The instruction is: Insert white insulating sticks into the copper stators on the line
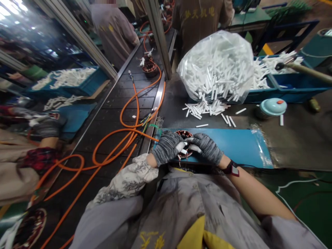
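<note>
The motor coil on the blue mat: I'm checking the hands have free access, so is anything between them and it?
Nothing visible does. The left hand and right hand, both gloved, already rest on the motor coil. The loose white tubes lie farther back, and the orange cables run off to the left.

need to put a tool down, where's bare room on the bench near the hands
Free: the blue board right of the right hand, and the dark bench beyond it, below the teal lid. Crowded: around the white tubes spilled from the bag.
</note>
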The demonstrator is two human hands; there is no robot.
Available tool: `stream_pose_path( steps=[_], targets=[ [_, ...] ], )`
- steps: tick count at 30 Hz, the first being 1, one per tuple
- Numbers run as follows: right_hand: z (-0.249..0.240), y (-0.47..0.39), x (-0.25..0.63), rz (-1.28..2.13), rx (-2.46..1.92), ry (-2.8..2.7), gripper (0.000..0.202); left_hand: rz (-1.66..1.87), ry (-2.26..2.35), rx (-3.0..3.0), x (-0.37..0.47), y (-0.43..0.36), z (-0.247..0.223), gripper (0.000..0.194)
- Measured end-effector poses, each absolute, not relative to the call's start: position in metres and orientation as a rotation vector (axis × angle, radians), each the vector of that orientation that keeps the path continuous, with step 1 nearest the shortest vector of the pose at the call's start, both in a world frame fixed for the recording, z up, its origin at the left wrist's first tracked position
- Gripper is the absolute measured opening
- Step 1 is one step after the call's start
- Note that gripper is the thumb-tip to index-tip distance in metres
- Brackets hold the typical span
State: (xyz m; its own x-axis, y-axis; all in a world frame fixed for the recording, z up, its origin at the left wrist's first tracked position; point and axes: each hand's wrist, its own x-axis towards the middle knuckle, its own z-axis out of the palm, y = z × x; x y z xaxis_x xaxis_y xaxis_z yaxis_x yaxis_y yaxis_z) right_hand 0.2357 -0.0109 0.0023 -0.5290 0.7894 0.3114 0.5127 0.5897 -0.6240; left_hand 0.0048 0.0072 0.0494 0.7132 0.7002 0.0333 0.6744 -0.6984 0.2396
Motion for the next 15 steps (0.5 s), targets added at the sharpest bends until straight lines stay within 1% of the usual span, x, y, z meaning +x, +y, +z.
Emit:
stream_pose_path(
  steps=[5,10,12,15],
  targets=[
    [0.007,-0.002,0.236,0.969,-0.89,-1.998,0.033,0.473,1.067,2.571,-0.002,0.008,0.044,0.042],
    [0.015,0.005,0.229,1.292,-0.967,-1.808,0.033,0.461,1.046,2.521,-0.001,0.011,0.048,0.042],
    [0.018,0.007,0.224,1.28,-1.052,-1.814,0.035,0.417,1.043,2.547,-0.002,0.013,0.051,0.04],
    [0.021,0.007,0.218,1.143,-1.14,-1.895,0.034,0.29,1.017,2.54,-0.004,0.017,0.058,0.038]
  ],
)
